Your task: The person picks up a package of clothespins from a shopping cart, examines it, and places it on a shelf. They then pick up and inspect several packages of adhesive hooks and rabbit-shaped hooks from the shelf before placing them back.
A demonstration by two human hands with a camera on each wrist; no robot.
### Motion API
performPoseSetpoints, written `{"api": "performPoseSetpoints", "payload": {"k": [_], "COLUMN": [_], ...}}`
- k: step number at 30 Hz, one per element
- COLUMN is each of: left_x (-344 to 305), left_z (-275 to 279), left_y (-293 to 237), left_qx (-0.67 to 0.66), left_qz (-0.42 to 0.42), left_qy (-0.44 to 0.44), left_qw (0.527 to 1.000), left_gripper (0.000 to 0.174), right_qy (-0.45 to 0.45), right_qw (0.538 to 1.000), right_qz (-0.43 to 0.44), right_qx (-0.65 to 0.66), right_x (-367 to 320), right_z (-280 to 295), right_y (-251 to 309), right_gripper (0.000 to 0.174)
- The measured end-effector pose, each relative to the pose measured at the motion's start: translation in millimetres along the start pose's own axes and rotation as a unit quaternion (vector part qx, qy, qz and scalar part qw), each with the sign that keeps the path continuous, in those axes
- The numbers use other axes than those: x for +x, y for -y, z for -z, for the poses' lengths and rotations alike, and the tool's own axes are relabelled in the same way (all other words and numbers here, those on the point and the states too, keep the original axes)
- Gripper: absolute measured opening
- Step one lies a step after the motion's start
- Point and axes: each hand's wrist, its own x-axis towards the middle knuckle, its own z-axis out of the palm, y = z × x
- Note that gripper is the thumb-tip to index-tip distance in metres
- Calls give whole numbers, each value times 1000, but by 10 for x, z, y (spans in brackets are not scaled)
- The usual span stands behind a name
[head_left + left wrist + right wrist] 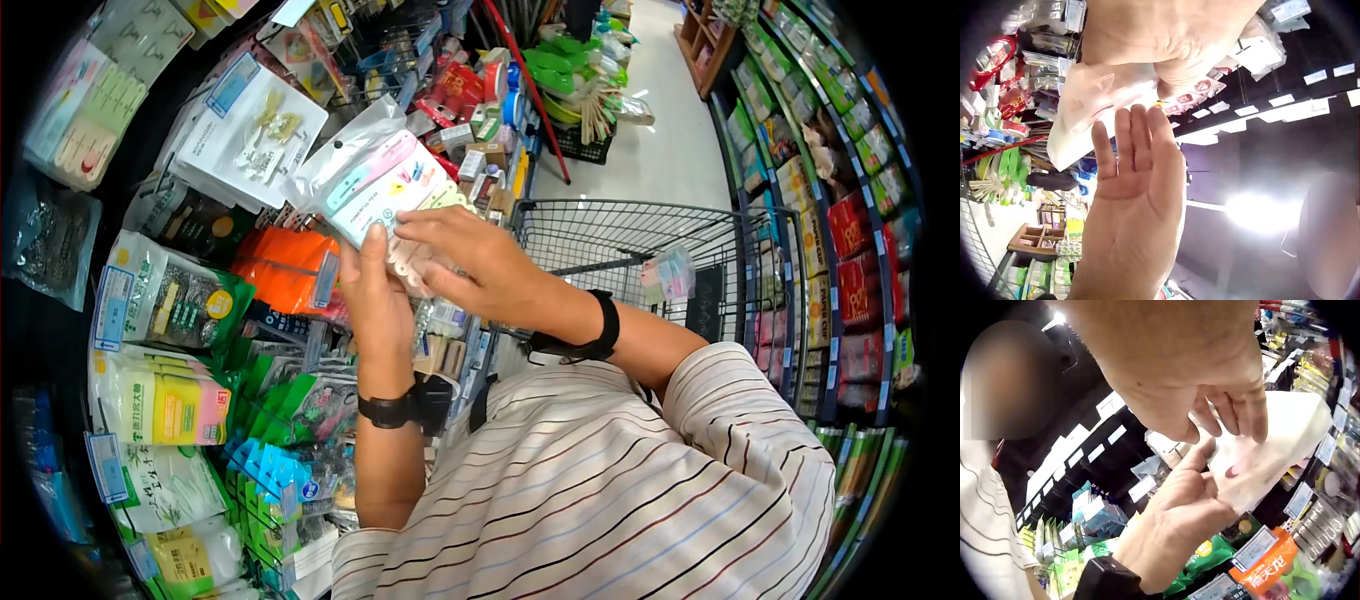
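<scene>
My left hand (380,305) holds a clear plastic pack (385,185) by its near end, thumb across the front and the other fingers behind. Inside the pack are a white printed card and pastel pink, mint and pale green plastic pieces, whose exact kind I cannot tell. My right hand (470,260) lies over the pack's lower right part with fingers extended against it. In the left wrist view, the right palm (1129,200) faces the camera with straight fingers. In the right wrist view the pack's pale side (1291,425) appears between both hands.
Hanging packs crowd the rack on the left, among them an orange pack (285,268) and a white card with gold hooks (250,130). Ahead to the right stands a wire shopping cart (600,225) with a small pastel pack (668,275) in it. Shelves (850,230) line the far right.
</scene>
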Motion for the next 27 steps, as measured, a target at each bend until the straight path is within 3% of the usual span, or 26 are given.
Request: {"api": "performPoseSetpoints", "payload": {"k": [7,12,17,22,25,27], "left_x": [60,36,29,75,105,85], "left_z": [324,384,399,402,404,369], "left_y": [-220,-448,-639,-865,-991,-1080], "left_qx": [-94,-108,-77,-54,-47,-32], "left_qz": [21,25,2,8,-1,-2], "left_qy": [-38,-48,-35,-29,-16,-29], "left_qw": [995,993,996,998,999,999], "left_gripper": [36,40,41,39,39,39], "right_qy": [37,40,107,164,157,147], "right_qw": [979,966,932,902,905,880], "right_qz": [-164,-163,-204,-237,-218,-225], "right_qx": [118,199,280,323,331,393], "right_x": [395,651,913,1169,1278,1323], "right_z": [338,242,29,-78,-210,-247], "right_y": [-75,-253,-192,-31,-72,-37], "right_gripper": [25,39,63,55,49,45]}}
